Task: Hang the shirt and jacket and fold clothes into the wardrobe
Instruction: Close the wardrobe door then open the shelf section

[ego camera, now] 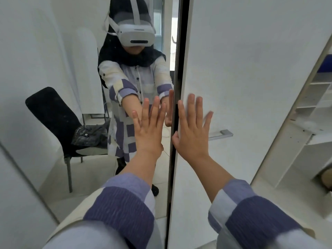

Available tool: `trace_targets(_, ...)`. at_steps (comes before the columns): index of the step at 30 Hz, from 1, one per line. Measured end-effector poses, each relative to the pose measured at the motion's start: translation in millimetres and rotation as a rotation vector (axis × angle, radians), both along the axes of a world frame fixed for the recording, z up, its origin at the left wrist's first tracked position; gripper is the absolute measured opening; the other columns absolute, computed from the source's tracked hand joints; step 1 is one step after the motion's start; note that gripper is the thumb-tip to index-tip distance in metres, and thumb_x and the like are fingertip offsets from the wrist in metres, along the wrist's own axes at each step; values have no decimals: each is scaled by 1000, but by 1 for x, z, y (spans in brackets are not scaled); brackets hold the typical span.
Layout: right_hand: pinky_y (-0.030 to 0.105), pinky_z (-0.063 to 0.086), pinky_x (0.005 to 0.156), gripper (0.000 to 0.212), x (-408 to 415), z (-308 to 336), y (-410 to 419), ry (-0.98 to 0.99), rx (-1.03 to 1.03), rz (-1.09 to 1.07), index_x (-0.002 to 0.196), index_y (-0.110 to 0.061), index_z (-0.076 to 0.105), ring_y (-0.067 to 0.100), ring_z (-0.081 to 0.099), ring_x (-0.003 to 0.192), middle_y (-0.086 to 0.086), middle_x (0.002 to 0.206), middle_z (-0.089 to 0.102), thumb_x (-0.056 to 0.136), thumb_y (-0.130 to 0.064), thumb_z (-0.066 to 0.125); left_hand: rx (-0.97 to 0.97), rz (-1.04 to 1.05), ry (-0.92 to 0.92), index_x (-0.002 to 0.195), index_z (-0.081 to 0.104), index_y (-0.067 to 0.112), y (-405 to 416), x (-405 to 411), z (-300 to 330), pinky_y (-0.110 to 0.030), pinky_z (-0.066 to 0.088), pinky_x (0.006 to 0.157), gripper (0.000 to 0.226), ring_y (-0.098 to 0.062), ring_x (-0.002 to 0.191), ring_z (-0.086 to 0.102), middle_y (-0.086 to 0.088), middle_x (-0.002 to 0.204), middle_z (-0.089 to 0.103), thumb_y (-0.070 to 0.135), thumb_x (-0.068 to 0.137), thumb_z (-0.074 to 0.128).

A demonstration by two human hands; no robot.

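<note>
Both of your hands are flat and open, with the fingers spread and straight. Your left hand [150, 128] presses on the mirror door [53, 87] of the wardrobe. Your right hand [193, 130] presses on the white door [251, 69] next to it. A dark strip [177, 87] runs up and down between the two doors, and your hands sit on either side of it, close together. Neither hand holds anything.

A silver handle [221, 134] sticks out on the white door, just to the right of your right hand. Your hand is near it but not touching it.

In the mirror you can see a person wearing a white headset [137, 35] and a checked shirt, with both arms reaching forward. Behind them in the mirror stands a black chair [50, 114]. A pile of dark clothes [91, 134] lies on the seat of that chair. You cannot tell from here which piece is the shirt or the jacket.

Your sleeves [125, 203] are checked in purple, white and cream.

Far to the right, past the edge of the white door, white shelves [316, 97] show.
</note>
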State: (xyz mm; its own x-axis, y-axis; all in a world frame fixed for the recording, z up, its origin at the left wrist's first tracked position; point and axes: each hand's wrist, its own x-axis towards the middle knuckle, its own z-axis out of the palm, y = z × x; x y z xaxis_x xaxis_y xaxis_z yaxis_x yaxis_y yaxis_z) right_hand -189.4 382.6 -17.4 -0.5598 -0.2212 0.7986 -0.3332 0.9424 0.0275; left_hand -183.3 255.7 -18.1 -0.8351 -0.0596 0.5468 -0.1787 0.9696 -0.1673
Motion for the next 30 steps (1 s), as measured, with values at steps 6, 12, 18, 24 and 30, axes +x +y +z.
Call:
trace_targets(6,66,15,111,109,32,-7,8,1,-46,-68,151,-19,-13,32,-9,147,9,159,-14,67,-9,56,-36,-16,-5,143,-32,13,-5,1,0,-58,-14,108,144,-36,134,-37,-11,149,-39,57,60,77)
trace_targets(12,59,13,115,111,66,-5,16,-4,-68,-172,151,-18,-14,31,-6,147,11,160,-7,71,-13,63,-23,-87,-41,141,-36,13,-11,-2,1,-57,-9,111,149,-36,131,-42,-12,146,-44,55,58,81)
trace_targets(18,58,14,115,106,112,-6,34,-40,-69,-331,152,-14,-7,28,-2,148,13,160,-4,74,-17,65,74,-213,-44,142,-34,12,0,9,5,-62,-13,109,141,-39,131,-42,-14,145,-45,59,65,75)
trace_targets(24,60,1,115,111,173,-3,71,-1,-163,-531,152,-15,-4,30,-7,148,14,159,-8,68,-20,69,145,-797,-169,137,-38,19,105,47,9,-55,-23,106,103,-27,137,-35,-4,150,-38,75,84,30)
trace_targets(30,60,-2,115,69,196,59,96,110,315,-677,150,-10,24,29,2,147,14,160,10,85,-23,45,196,-1108,-285,143,-27,21,182,82,-1,-58,-10,114,86,-26,143,-23,-5,156,-24,45,95,39)
